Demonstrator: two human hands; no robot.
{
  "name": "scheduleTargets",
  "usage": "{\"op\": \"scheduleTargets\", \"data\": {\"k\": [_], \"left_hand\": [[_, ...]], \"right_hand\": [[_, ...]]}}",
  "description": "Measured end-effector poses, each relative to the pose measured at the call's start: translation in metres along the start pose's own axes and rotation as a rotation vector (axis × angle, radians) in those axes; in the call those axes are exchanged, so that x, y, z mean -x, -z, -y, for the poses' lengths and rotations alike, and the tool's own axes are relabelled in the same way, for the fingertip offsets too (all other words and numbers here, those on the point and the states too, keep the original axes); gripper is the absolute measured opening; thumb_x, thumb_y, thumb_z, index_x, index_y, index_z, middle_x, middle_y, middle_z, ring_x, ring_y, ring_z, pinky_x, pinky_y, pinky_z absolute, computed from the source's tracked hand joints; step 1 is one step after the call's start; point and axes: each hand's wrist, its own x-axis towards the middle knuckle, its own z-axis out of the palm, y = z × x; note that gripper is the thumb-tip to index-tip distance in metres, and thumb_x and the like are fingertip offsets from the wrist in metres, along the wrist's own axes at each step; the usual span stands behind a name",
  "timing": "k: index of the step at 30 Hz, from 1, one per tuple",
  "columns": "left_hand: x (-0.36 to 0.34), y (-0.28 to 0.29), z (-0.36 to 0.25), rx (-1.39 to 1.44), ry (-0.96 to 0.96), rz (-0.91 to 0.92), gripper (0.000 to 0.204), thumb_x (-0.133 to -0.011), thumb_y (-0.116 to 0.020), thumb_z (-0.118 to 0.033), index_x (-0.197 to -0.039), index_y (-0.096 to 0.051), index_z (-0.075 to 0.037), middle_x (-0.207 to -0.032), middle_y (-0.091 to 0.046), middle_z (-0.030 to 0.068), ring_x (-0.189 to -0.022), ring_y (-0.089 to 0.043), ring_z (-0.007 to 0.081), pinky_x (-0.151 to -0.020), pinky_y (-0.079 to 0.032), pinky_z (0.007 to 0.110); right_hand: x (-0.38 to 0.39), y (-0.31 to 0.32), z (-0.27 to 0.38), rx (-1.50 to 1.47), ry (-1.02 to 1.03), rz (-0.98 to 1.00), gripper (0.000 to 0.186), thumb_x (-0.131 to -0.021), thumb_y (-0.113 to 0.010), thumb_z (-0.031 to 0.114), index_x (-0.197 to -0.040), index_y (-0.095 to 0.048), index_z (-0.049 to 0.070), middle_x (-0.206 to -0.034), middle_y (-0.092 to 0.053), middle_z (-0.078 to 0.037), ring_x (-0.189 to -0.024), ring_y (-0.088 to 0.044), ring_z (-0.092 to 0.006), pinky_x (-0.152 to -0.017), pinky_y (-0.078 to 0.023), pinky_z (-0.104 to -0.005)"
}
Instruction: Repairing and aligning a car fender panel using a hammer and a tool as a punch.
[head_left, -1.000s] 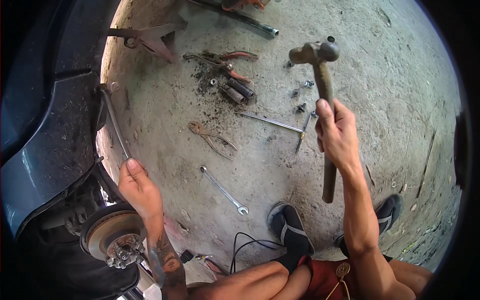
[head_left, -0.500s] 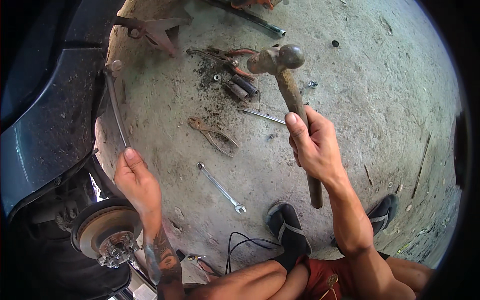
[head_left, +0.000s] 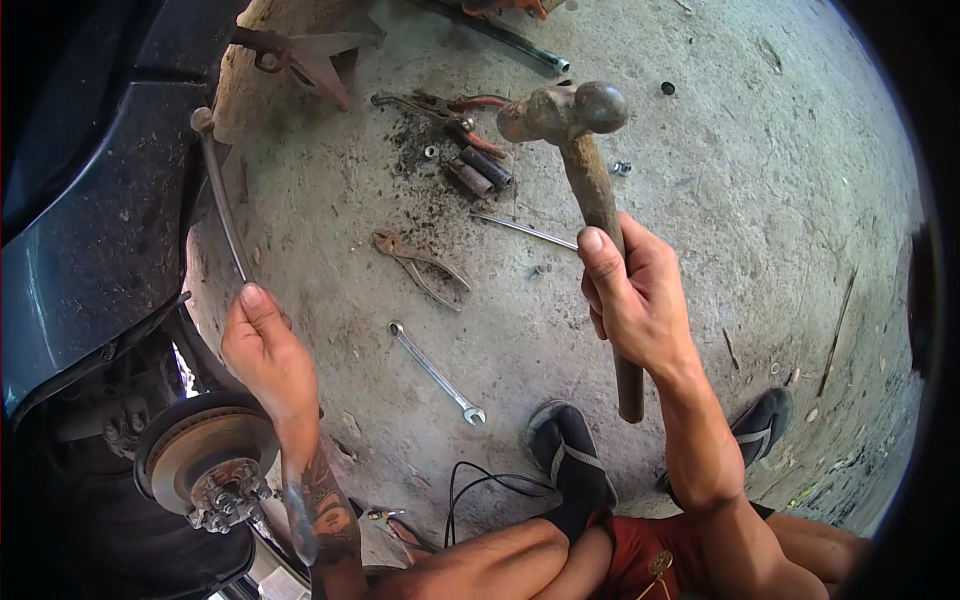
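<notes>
A ball-peen hammer (head_left: 590,185) with a worn wooden handle is in my right hand (head_left: 640,295). The fingers wrap round the middle of the handle and the head is raised above the floor. My left hand (head_left: 268,345) grips the lower end of a long metal bar (head_left: 222,205). The bar's rounded head (head_left: 202,120) points up beside the car's dark body panel (head_left: 100,220); whether they touch I cannot tell. Below and left of my left hand sits a bare brake disc (head_left: 205,460) on its hub with studs.
On the concrete floor (head_left: 780,220) lie slip-joint pliers (head_left: 410,265), a combination wrench (head_left: 435,372), a thin metal rod (head_left: 525,230), two dark cylinders (head_left: 480,172) and red-handled pliers (head_left: 455,118). A jack stand (head_left: 315,62) and a long pipe (head_left: 500,38) are farther off. A black cable (head_left: 480,477) loops near my foot.
The hammer and my right hand have shifted slightly right, its head a little higher. My left hand and the bar have moved slightly left and up. Both grips stay the same.
</notes>
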Motion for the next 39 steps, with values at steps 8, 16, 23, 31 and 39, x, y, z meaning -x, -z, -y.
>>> {"op": "scheduleTargets", "data": {"k": [8,16,23,31,39], "left_hand": [[-0.002,0.004,-0.003,0.009,0.043,-0.036,0.042,-0.098,-0.04,-0.031,-0.065,-0.041,-0.005,-0.057,-0.033,-0.0037,-0.051,-0.029,0.0058,-0.045,-0.022,0.025],[-0.002,-0.009,0.004,-0.084,-0.032,-0.056,0.043,-0.098,-0.04,-0.036,-0.065,-0.041,-0.008,-0.056,-0.031,-0.0055,-0.05,-0.029,0.0049,-0.045,-0.022,0.023],[-0.003,0.0,-0.007,-0.176,-0.02,-0.073,0.041,-0.096,-0.039,-0.028,-0.07,-0.047,0.003,-0.054,-0.042,0.016,-0.05,-0.039,0.0269,-0.051,-0.033,0.04],[-0.005,0.008,-0.011,-0.119,-0.03,-0.025,0.036,-0.094,-0.042,-0.023,-0.072,-0.052,0.004,-0.059,-0.05,0.023,-0.057,-0.048,0.0433,-0.057,-0.037,0.047],[-0.008,0.009,-0.018,-0.064,-0.045,-0.007,0.038,-0.094,-0.042,-0.023,-0.072,-0.053,0.006,-0.064,-0.051,0.0275,-0.063,-0.049,0.0469,-0.058,-0.037,0.049]], "right_hand": [[0.001,-0.006,0.005,-0.017,0.004,0.027,0.034,-0.094,-0.049,0.035,-0.076,-0.044,0.006,-0.053,-0.042,0.003,-0.039,-0.038,-0.0039,-0.035,-0.032,-0.0207],[0.008,-0.009,0.002,-0.075,0.003,0.055,0.033,-0.095,-0.048,0.034,-0.096,-0.049,0.002,-0.053,-0.043,0.003,-0.039,-0.038,-0.0039,-0.035,-0.032,-0.0202],[0.007,-0.041,0.044,-0.202,0.261,0.092,0.025,-0.092,-0.054,0.025,-0.1,-0.049,0.001,-0.057,-0.05,-0.005,-0.048,-0.049,-0.0145,-0.047,-0.039,-0.0287],[-0.007,-0.092,0.085,0.133,0.543,-0.011,0.022,-0.092,-0.052,0.021,-0.092,-0.045,0.0,-0.056,-0.049,-0.011,-0.046,-0.048,-0.0237,-0.044,-0.038,-0.0337],[-0.002,-0.077,0.093,0.19,0.519,-0.024,0.023,-0.093,-0.05,0.022,-0.091,-0.046,0.0,-0.057,-0.05,-0.016,-0.048,-0.053,-0.0297,-0.048,-0.041,-0.0367]]}}
